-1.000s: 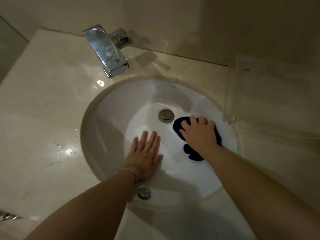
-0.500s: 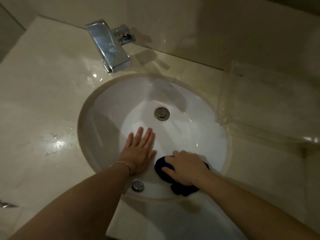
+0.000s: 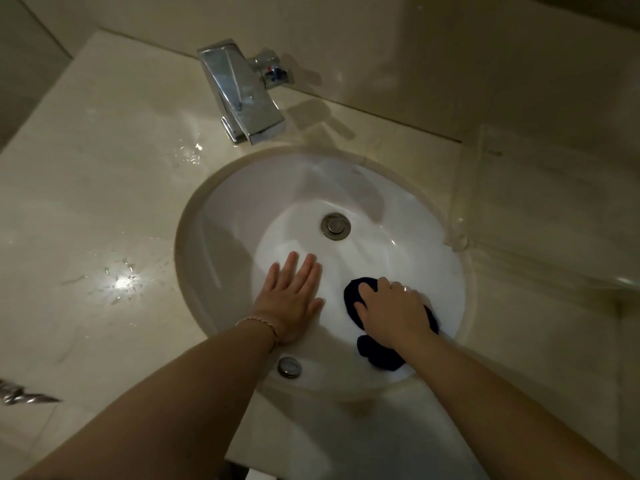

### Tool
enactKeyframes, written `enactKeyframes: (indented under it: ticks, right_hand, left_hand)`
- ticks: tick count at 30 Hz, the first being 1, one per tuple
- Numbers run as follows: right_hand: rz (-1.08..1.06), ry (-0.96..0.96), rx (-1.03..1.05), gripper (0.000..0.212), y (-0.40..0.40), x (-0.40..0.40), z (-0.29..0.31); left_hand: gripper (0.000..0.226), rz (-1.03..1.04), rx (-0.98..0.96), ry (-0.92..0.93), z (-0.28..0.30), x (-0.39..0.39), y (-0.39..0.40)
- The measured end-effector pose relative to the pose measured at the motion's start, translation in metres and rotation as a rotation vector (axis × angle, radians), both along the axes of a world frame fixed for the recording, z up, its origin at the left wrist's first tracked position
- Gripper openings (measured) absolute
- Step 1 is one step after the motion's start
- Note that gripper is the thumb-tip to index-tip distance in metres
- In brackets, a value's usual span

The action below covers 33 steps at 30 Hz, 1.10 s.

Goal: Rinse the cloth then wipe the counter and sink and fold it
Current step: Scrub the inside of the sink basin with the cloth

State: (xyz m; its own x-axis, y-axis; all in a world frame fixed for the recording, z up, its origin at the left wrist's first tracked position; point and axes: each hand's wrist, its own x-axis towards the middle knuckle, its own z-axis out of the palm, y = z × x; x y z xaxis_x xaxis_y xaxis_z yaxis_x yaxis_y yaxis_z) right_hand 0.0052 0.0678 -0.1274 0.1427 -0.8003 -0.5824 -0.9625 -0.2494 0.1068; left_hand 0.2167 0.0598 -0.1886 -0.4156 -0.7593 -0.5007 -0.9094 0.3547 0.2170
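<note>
Head view: right hand (image 3: 393, 313) grips cloth (image 3: 379, 355) near the sink (image 3: 214, 216) front wall; left hand (image 3: 291, 299) lies flat.

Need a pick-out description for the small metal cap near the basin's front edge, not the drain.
Start at the white oval sink set in the beige counter. On its near wall, just below the left hand's wrist, sits a small round chrome overflow cap. Unlike the larger drain stopper on the basin floor nearer the faucet, it sits high on the wall beside the dark blue cloth.
</note>
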Motion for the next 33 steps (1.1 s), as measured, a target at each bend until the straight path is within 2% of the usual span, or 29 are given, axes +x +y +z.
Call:
enactKeyframes:
  ticks: [4, 8, 13, 16, 19, 21, 24, 28, 33]
  right_hand:
    - [-0.008, -0.058, 0.115, 0.040, 0.014, 0.019, 0.007]
    - [-0.017, -0.062, 0.152, 0.043, 0.020, 0.031, 0.009]
    - [-0.086, -0.133, 0.212, 0.047, 0.027, 0.054, 0.016]
    - [-0.257, -0.271, 0.299, 0.044, 0.025, 0.068, 0.016]
    - [-0.620, -0.528, 0.364, 0.041, 0.009, 0.077, 0.024]
    - [-0.763, -0.651, 0.322, 0.039, -0.001, 0.091, 0.034]
    - [-0.792, -0.770, 0.240, 0.040, -0.011, 0.125, 0.043]
    - [-0.942, -0.978, 0.208, 0.040, -0.039, 0.192, 0.040]
    - [-1.059, -1.113, 0.104, 0.048, -0.068, 0.254, 0.031]
  left_hand:
    - [0.084, -0.009, 0.012, -0.022, 0.003, 0.000, -0.001]
    - [0.070, -0.095, -0.007, -0.069, 0.019, 0.010, -0.011]
    - [0.070, -0.216, -0.145, -0.243, 0.063, 0.052, -0.029]
    - [0.072, -0.082, -0.316, -0.220, 0.090, 0.098, -0.045]
    - [0.075, 0.092, -0.473, -0.151, 0.105, 0.145, -0.056]
    - [0.076, 0.243, -0.433, -0.067, 0.110, 0.168, -0.054]
    - [0.072, 0.434, -0.344, 0.051, 0.109, 0.177, -0.051]
    - [0.064, 0.477, -0.344, 0.106, 0.108, 0.178, -0.048]
    - [0.060, 0.473, -0.339, 0.084, 0.108, 0.178, -0.050]
